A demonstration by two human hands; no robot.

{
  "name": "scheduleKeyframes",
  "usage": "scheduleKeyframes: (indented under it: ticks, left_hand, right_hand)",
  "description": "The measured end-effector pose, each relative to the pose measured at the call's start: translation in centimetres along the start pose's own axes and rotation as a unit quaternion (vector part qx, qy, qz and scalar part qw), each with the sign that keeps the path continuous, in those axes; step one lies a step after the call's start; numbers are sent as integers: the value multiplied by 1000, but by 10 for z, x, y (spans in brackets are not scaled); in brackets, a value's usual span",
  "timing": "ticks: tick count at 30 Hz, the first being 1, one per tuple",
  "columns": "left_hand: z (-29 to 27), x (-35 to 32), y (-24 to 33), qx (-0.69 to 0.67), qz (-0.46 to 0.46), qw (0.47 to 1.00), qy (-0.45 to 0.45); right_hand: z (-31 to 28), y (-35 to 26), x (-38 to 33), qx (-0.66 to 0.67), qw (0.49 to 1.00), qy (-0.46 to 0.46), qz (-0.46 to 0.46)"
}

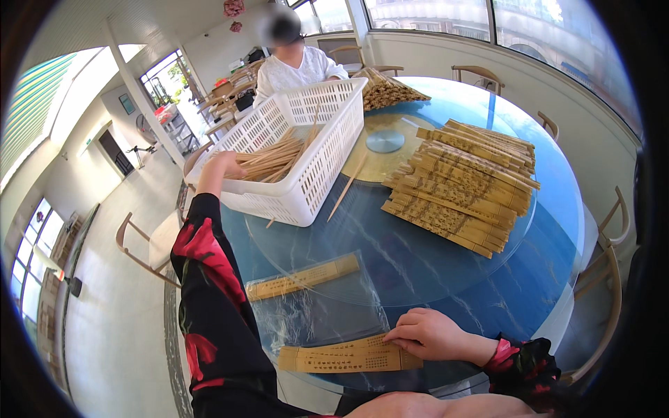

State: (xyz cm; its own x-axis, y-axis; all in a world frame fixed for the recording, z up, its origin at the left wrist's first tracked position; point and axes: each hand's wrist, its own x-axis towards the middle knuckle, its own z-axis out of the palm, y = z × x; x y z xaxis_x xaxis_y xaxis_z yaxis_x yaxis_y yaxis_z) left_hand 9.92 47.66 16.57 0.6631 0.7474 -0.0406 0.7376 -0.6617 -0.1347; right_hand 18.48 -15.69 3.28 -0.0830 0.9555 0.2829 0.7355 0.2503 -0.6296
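My left hand (221, 170) reaches over the near left rim of a white plastic basket (320, 174), its fingers closed at the ends of the thin wooden sticks (279, 155) inside. The fingertips are partly hidden. Near the table's front edge, my right hand (431, 336) pinches the upper edge of a tan pleated fan leaf (334, 357) with dark writing. That leaf lies nearly flat and slightly spread. Just beyond it rests a clear plastic sleeve (334, 306), with a second tan folded leaf (303, 276) at its far side.
A large stack of tan pleated leaves (467, 184) covers the right of the round blue table (446, 285). One loose stick (346, 188) lies beside the basket. Another stick bundle (390, 90) sits behind. A person in white (300, 70) sits across. Wooden chairs (150, 240) surround the table.
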Motion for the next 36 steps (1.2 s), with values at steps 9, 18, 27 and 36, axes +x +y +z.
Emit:
scheduleKeyframes:
  ticks: [9,18,27,36]
  left_hand:
    - [-11,6,63,46,108,988,-101]
    - [-9,-3,94,198,127,968,-94]
    - [11,27,62,281,-14,945,-169]
    - [11,17,51,286,-44,944,-161]
  right_hand:
    - [2,-1,-4,-25,1000,2,17]
    - [1,-1,-5,-27,1000,1,3]
    - [3,-4,-6,-22,1000,-2,1]
    - [10,-4,-3,-25,1000,13,-2]
